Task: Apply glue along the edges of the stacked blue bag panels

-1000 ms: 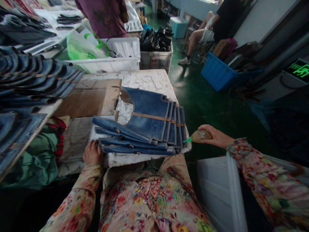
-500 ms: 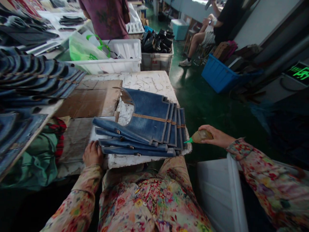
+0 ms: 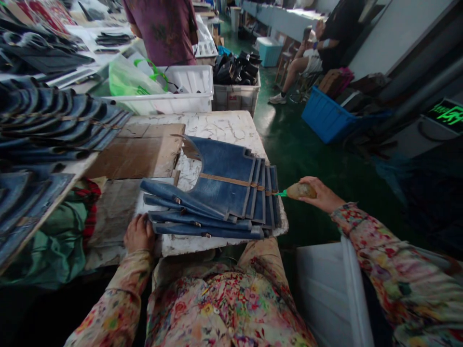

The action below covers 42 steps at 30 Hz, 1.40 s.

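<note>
Blue leather-like panels lie in an overlapping stack on the white, scuffed tabletop, near its right corner and directly in front of the seated person. Their right edges are stepped like a staircase, a curved cut-out opens at the left, and a narrow brown strip crosses the top panel. Along the near side, the panels' long arms fan out, with small metallic fittings on them.

At the stack's right edge, level with the strip, is the green nozzle of a squat, yellowish-brown bottle; whether the tip touches the edge is too small to tell. The right hand grips this bottle, its fingers closed around the rear part. The left hand rests just beside the left ends of the arms, fingers bent downward; whether they pinch anything cannot be told.

Left of the stack lies flattened cardboard. Farther left, many more blue pieces are layered in rows, above a bundle of green cloth. Beyond the tabletop stand a white bin holding a green-and-clear bag, and a grey crate of black items. A blue tub sits on the green floor, near another seated person.
</note>
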Motion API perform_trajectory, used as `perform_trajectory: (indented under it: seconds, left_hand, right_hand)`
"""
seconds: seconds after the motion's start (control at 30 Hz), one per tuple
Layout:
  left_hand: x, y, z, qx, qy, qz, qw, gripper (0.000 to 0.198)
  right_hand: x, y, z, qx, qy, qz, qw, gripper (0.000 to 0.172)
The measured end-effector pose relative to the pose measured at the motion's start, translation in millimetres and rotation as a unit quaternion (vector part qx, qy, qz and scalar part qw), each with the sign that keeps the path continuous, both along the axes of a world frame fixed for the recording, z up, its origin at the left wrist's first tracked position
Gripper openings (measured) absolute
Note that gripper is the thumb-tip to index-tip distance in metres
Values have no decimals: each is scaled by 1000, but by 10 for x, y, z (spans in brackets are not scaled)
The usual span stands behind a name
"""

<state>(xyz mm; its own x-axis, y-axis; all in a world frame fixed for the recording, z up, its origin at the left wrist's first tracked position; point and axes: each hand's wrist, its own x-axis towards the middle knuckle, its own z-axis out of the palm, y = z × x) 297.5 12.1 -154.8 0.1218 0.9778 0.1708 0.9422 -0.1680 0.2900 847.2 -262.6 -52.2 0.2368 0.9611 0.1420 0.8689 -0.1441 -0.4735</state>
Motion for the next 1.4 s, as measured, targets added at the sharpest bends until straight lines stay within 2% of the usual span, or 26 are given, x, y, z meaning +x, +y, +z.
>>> perform_trajectory:
  seconds: [0.1, 0.33, 0.6, 0.9, 1.2, 1.4]
  left_hand:
    - [-1, -2, 1, -4, 2, -5, 1000, 44]
    - [5, -11, 20, -6, 0, 3, 1000, 43]
    - [-14, 3, -15, -3, -3, -1, 1000, 45]
    - [-54, 19, -71, 12, -1, -9, 1000, 45]
    - [-32, 2, -44, 1, 4, 2, 1000, 44]
    - [-45, 10, -58, 4, 4, 3, 1000, 45]
  right_hand:
    - [23, 38, -29, 0, -3, 5, 1000, 44]
    - [171, 230, -39, 11, -11, -32, 999, 46]
    - [139, 241, 41, -37, 23, -31, 999, 55]
    - [353, 599, -69, 5, -22, -55, 998, 54]
    - [555, 893, -148, 34, -33, -104, 993, 61]
    - [624, 919, -150, 19, -4, -150, 989, 66]
